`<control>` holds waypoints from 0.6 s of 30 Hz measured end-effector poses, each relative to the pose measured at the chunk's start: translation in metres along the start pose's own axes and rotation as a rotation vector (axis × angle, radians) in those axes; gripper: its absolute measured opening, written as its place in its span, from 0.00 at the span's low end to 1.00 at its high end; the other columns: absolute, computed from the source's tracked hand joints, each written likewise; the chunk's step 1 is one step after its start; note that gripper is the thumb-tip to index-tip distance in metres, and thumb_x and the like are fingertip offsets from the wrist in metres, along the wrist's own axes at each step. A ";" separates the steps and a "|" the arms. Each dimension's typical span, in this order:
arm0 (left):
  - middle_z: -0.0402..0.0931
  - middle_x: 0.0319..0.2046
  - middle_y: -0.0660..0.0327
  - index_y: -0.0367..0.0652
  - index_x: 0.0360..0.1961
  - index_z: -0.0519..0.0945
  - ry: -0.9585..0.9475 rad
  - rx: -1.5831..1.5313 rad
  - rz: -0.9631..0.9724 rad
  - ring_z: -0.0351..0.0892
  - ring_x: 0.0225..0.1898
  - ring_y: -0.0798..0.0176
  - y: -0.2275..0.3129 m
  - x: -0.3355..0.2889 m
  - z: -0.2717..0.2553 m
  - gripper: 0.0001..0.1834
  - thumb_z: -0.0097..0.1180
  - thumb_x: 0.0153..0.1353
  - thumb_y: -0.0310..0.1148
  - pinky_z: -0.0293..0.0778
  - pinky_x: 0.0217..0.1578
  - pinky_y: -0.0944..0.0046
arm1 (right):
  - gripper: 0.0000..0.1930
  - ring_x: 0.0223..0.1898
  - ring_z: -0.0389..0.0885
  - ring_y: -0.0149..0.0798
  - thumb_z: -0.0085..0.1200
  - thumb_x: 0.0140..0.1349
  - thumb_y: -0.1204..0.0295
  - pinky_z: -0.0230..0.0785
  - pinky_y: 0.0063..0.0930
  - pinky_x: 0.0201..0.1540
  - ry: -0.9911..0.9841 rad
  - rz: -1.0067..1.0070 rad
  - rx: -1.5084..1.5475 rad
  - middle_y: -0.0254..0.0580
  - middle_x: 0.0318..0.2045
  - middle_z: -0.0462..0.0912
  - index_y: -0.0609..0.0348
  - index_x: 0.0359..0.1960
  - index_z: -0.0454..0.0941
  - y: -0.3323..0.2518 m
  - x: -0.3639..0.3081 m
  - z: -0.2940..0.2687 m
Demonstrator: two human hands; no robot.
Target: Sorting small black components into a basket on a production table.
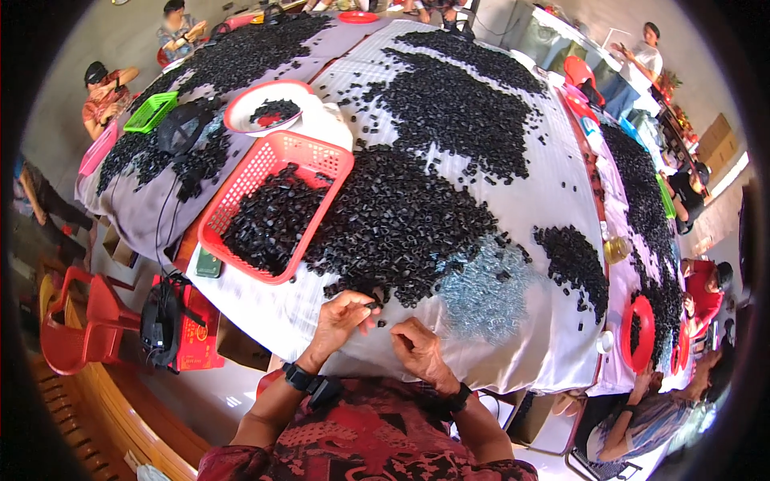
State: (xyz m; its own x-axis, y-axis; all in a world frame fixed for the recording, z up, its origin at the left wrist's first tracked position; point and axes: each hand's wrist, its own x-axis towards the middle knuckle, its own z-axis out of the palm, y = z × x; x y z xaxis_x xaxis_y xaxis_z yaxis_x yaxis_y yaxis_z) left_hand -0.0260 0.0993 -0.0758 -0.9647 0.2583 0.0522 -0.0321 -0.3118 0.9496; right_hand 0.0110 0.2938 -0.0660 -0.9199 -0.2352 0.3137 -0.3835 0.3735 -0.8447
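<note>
At the near edge of the cloth-covered table, my left hand pinches a small black plastic piece between thumb and fingertips. My right hand is close beside it, fingers curled in; whatever they hold is too small to make out. Just beyond both hands spreads a large heap of small black plastic pieces. To its right lies a pile of small clear bluish pieces. A red plastic basket, partly filled with black pieces, stands left of the heap.
Behind the basket is a red-rimmed white basin. More black piles cover the far table, with a smaller one at right. A red chair stands at left. Several people work around the tables. A red tray lies at far right.
</note>
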 end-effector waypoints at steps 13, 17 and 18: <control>0.79 0.32 0.62 0.40 0.45 0.73 -0.039 0.145 -0.065 0.74 0.27 0.75 -0.008 -0.010 0.001 0.09 0.53 0.62 0.24 0.73 0.28 0.73 | 0.10 0.25 0.76 0.41 0.53 0.51 0.83 0.68 0.30 0.27 -0.008 -0.035 0.026 0.44 0.27 0.74 0.60 0.36 0.74 0.001 0.000 -0.001; 0.78 0.29 0.65 0.40 0.44 0.74 -0.022 0.166 -0.061 0.74 0.27 0.76 -0.005 -0.013 0.005 0.09 0.54 0.62 0.24 0.72 0.28 0.75 | 0.11 0.25 0.76 0.42 0.53 0.50 0.83 0.68 0.30 0.27 -0.021 -0.018 0.024 0.44 0.27 0.74 0.61 0.36 0.75 -0.001 -0.001 -0.002; 0.77 0.28 0.66 0.40 0.43 0.75 -0.023 0.175 -0.047 0.73 0.27 0.77 -0.007 -0.012 0.004 0.09 0.54 0.62 0.24 0.72 0.28 0.75 | 0.11 0.25 0.76 0.42 0.53 0.50 0.83 0.68 0.30 0.27 -0.025 -0.016 0.028 0.44 0.27 0.74 0.61 0.36 0.75 0.000 -0.001 -0.002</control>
State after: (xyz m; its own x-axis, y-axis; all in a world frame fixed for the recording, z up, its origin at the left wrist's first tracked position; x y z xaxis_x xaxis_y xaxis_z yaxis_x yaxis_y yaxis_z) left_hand -0.0132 0.1024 -0.0813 -0.9568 0.2906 0.0119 -0.0288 -0.1356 0.9903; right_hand 0.0119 0.2954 -0.0652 -0.9114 -0.2630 0.3164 -0.3950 0.3441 -0.8518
